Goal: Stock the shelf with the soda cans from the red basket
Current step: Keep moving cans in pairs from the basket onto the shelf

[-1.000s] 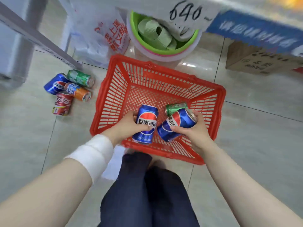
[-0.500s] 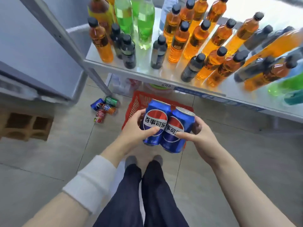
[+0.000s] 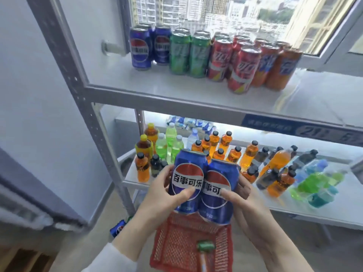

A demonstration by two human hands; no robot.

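Upright, two blue cola cans [image 3: 204,183] touching, each hand's fingers [image 3: 184,194] clamped on one

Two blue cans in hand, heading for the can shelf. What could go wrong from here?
1. Each hand, left hand and right hand, grips one blue can: left can, right can. They are pressed side by side; separating them could slip one onto the basket.
2. The shelf's blue cans stand close to the green cans, so a nudge may topple them.
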